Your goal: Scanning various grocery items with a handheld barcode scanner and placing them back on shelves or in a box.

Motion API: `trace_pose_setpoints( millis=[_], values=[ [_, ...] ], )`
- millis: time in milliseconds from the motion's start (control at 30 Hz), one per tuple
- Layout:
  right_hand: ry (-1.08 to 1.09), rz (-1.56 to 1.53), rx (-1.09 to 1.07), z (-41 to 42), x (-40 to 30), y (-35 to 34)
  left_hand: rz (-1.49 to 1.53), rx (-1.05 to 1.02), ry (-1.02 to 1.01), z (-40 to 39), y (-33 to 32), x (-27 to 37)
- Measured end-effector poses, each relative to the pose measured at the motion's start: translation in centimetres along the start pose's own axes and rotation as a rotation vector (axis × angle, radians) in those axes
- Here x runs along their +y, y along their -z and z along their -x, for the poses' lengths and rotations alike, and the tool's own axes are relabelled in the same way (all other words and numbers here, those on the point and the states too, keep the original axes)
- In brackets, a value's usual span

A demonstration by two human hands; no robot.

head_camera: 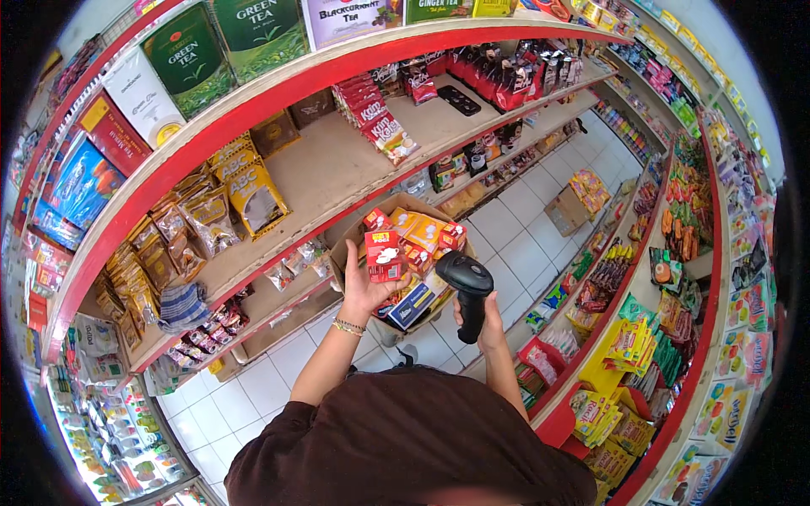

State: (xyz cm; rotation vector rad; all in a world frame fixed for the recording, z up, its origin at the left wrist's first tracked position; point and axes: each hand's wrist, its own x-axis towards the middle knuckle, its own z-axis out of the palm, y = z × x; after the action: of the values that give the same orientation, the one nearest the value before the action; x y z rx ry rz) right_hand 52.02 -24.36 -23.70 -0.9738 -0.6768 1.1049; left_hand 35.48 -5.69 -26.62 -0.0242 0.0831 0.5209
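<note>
My left hand [366,288] holds a small red box [383,256] printed with a white teapot and cups, its thumb pointing up along the left side. In my right hand [490,326] is a black handheld barcode scanner [471,291], gripped by its handle, with its head tilted towards the red box. Below both hands stands an open cardboard carton [348,243] full of packaged goods. Orange packs [421,229], more red boxes [452,236] and a dark blue box [411,307] show in it. The left hand hides part of the contents.
A red-edged shelf [310,155] ahead carries yellow coffee packs [253,193], creamer sachets [386,129] and a black phone-like object [459,100]. Tea boxes [262,31] line the shelf above. Stocked racks [633,345] flank the tiled aisle [506,224] on the right. Another carton [567,205] stands farther along.
</note>
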Motion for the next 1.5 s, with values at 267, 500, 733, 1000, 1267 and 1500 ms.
trace_pose_setpoints(
  millis=[267,500,733,1000,1267,1500],
  values=[
    [0.01,0.0,-0.111,1.4,-0.4,-2.4,0.116,0.089,-0.099,1.3,-3.7,-0.7],
    [0.212,0.364,-0.159,1.5,-0.5,-2.4,-0.01,0.326,-0.13,1.2,-3.9,-1.7],
    [0.382,0.702,-0.177,0.5,-2.0,-2.2,-0.17,0.257,0.015,2.0,-5.8,-2.2],
    [0.344,0.707,-0.167,0.5,-1.5,-1.8,-0.212,0.207,0.019,2.0,-6.3,-2.2],
    [0.328,0.581,-0.171,0.3,-0.7,-1.9,-0.3,0.241,-0.087,3.8,-7.3,-1.9],
    [0.054,0.029,-0.223,-1.6,1.6,-6.5,-0.681,0.42,-0.608,9.2,-7.2,0.1]
  ],
)
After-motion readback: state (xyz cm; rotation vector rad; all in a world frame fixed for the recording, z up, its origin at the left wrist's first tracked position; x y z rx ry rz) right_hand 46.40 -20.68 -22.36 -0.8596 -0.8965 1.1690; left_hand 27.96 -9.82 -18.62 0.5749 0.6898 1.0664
